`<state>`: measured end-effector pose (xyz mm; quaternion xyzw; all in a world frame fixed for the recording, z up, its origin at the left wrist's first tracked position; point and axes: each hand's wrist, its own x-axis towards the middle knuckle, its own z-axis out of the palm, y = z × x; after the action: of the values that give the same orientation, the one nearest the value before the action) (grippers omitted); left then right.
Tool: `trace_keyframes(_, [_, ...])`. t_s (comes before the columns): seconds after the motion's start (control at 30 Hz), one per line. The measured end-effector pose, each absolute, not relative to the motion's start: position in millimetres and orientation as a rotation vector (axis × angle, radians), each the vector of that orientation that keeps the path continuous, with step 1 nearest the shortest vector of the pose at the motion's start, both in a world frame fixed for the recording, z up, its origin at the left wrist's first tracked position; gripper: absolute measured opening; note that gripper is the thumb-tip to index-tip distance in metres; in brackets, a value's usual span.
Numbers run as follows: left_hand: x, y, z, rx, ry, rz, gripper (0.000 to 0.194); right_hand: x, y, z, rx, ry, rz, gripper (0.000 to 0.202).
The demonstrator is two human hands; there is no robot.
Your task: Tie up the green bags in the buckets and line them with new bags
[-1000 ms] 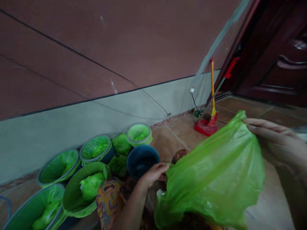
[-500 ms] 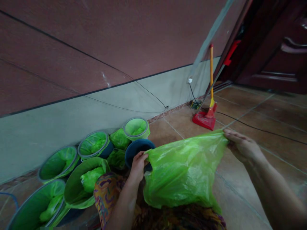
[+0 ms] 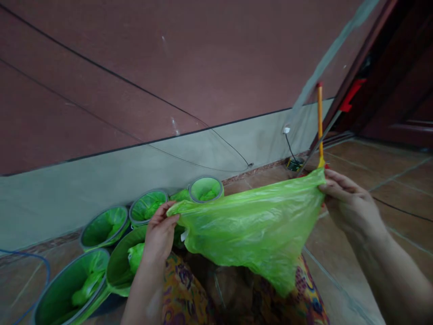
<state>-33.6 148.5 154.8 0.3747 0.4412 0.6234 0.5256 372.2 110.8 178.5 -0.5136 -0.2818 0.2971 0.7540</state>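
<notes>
A thin green plastic bag (image 3: pixel 250 225) is stretched between my two hands, its top edge pulled nearly straight and its lower part hanging to a point over my patterned clothing. My left hand (image 3: pixel 160 232) pinches the left corner, close above the lined bins. At the right corner, my right hand (image 3: pixel 348 201) grips the bag between thumb and fingers. The blue bin without a liner is not visible now, with the bag over that area.
Several bins with green liners, among them a large one (image 3: pixel 42 293) and a small one (image 3: pixel 221 192), stand along the wall at left. A yellow-handled broom (image 3: pixel 320 122) leans near the door, beside a small pot (image 3: pixel 295 164). Cables cross the floor.
The bag has been pulled wider, my left hand moving left and up, and it now covers the blue bin and most of the red dustpan. The view has shifted.
</notes>
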Motion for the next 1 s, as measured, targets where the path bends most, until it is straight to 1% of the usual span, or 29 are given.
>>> trace_keyframes(0.17, [-35.1,141.4,150.6,0.861,1.108,1.534,0.030,360.0,99.1,206.5,-1.086,-0.509,0.666,0.032])
trace_keyframes(0.3, [-27.5,141.3,136.4,0.760,1.158,1.549,0.022,361.4,87.8,208.8,-1.162,-0.407,0.644,0.030])
trace_keyframes(0.4, [-23.6,137.2,129.8,0.735,1.181,1.412,0.027,363.1,82.4,202.0,-1.214,-0.373,0.660,0.029])
trace_keyframes(0.53, [-22.7,128.1,123.3,0.817,1.157,1.082,0.036,362.0,79.7,194.7,-1.224,-0.377,0.673,0.027])
trace_keyframes(0.6, [-22.6,125.7,118.2,0.832,1.181,1.014,0.037,363.8,80.1,191.9,-1.227,-0.371,0.674,0.027])
trace_keyframes(0.63, [-22.5,125.4,115.6,0.815,1.193,1.046,0.037,366.0,80.8,190.2,-1.230,-0.363,0.673,0.026])
trace_keyframes(0.7, [-21.9,125.2,111.6,0.721,1.178,1.224,0.034,372.6,82.5,185.3,-1.234,-0.365,0.662,0.023])
trace_keyframes(0.77, [-22.1,123.3,110.9,0.613,1.069,1.414,0.029,380.7,84.1,178.7,-1.203,-0.406,0.644,0.018])
trace_keyframes(0.83, [-24.5,117.4,112.4,0.559,0.915,1.516,0.024,387.6,84.4,171.7,-1.132,-0.450,0.631,0.012])
trace_keyframes(0.93, [-35.0,100.8,110.8,0.562,0.781,1.520,0.019,393.4,80.9,163.7,-1.024,-0.489,0.655,0.012])
trace_keyframes(1.0, [-44.8,87.0,103.6,0.566,0.787,1.437,0.020,395.1,77.2,159.5,-1.007,-0.506,0.671,0.015])
